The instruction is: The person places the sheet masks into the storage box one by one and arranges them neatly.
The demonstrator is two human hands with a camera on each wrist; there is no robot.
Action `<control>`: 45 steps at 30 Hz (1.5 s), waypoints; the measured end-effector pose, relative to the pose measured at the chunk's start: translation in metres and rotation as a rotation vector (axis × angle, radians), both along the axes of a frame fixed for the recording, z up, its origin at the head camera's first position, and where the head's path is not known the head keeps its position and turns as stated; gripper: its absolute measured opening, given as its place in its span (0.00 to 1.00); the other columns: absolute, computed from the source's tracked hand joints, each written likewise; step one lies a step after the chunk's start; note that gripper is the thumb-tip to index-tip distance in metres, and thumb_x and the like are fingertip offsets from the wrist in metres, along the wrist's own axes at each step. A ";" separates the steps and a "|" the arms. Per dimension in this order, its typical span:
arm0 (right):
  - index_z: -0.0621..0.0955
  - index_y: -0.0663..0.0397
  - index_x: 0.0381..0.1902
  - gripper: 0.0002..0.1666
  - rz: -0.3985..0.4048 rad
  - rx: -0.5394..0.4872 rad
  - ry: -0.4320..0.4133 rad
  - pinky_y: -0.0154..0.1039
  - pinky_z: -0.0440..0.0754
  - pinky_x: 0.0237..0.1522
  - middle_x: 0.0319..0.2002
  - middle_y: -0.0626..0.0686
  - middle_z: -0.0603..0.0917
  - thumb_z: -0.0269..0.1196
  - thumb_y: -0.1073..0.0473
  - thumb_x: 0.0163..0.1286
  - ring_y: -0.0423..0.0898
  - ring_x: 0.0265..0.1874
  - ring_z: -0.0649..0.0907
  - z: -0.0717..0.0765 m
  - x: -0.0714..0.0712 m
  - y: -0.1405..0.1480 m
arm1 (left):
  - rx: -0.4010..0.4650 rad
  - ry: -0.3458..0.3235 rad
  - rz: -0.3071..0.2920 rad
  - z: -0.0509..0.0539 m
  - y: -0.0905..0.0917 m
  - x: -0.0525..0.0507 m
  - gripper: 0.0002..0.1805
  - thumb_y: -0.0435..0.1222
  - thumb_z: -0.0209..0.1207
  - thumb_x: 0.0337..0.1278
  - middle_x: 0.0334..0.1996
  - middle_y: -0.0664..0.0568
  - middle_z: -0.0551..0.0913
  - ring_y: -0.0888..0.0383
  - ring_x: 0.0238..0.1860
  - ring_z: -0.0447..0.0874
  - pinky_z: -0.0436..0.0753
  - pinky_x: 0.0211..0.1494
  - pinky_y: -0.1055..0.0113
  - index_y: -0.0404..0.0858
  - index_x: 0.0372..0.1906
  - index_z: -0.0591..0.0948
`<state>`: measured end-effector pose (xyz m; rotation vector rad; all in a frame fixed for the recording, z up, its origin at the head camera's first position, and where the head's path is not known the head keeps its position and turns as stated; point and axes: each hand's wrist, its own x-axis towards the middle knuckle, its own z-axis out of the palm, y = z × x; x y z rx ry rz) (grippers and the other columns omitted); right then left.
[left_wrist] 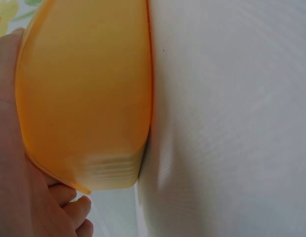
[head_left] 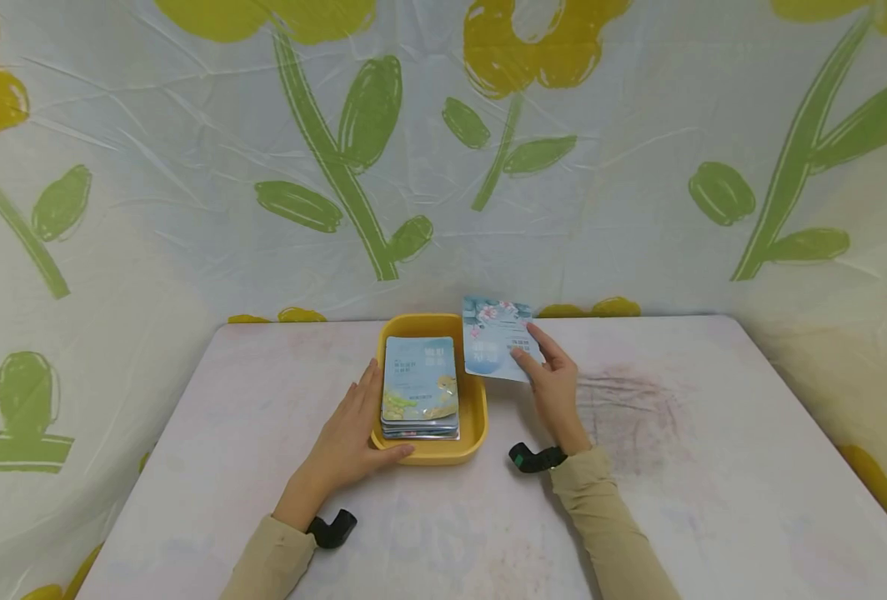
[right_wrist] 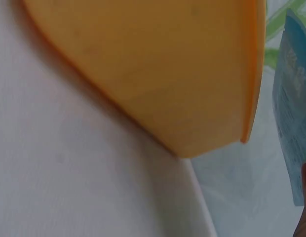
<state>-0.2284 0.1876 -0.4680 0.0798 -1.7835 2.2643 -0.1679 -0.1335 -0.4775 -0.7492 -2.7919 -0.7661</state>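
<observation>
A yellow plastic basket (head_left: 436, 454) stands on the table, with a stack of flat light-blue packets (head_left: 419, 375) in its left part. My left hand (head_left: 349, 437) holds the basket at its near left corner, thumb on the front rim and fingers along the left side. In the left wrist view, bent fingers (left_wrist: 76, 212) show by the basket's rim. My right hand (head_left: 556, 383) pinches one flat blue packet (head_left: 488, 333) printed with pink flowers, by its right edge. That packet is raised above the basket's right rim. Only a sliver of the right hand shows in the right wrist view, beside the packet (right_wrist: 293, 98).
The pale table (head_left: 714, 500) stretches out on both sides of the basket, with a dark smudge to the right. Behind its far edge hangs a white cloth (head_left: 601, 225) with yellow flowers and green leaves. A black band piece sits at each wrist.
</observation>
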 end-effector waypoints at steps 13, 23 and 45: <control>0.66 0.51 0.75 0.35 0.273 0.185 -0.062 0.40 0.82 0.53 0.73 0.55 0.66 0.62 0.63 0.72 0.45 0.48 0.86 0.027 0.015 -0.033 | -0.036 0.003 0.018 0.001 0.000 0.000 0.68 0.72 0.57 0.50 0.80 0.44 0.40 0.52 0.79 0.36 0.44 0.79 0.52 0.32 0.79 0.40; 0.65 0.56 0.75 0.36 0.368 0.364 -0.086 0.30 0.82 0.49 0.73 0.55 0.66 0.61 0.64 0.72 0.62 0.39 0.84 0.034 0.026 -0.058 | -0.072 0.040 0.026 0.001 0.000 0.001 0.67 0.73 0.55 0.50 0.80 0.43 0.42 0.48 0.79 0.36 0.41 0.80 0.53 0.32 0.79 0.42; 0.75 0.67 0.64 0.30 0.192 0.812 0.064 0.55 0.77 0.60 0.71 0.69 0.65 0.66 0.64 0.66 0.63 0.65 0.72 0.030 0.040 -0.089 | -0.068 0.059 0.012 0.001 -0.001 0.000 0.67 0.73 0.54 0.51 0.79 0.40 0.43 0.47 0.79 0.38 0.44 0.79 0.50 0.30 0.78 0.43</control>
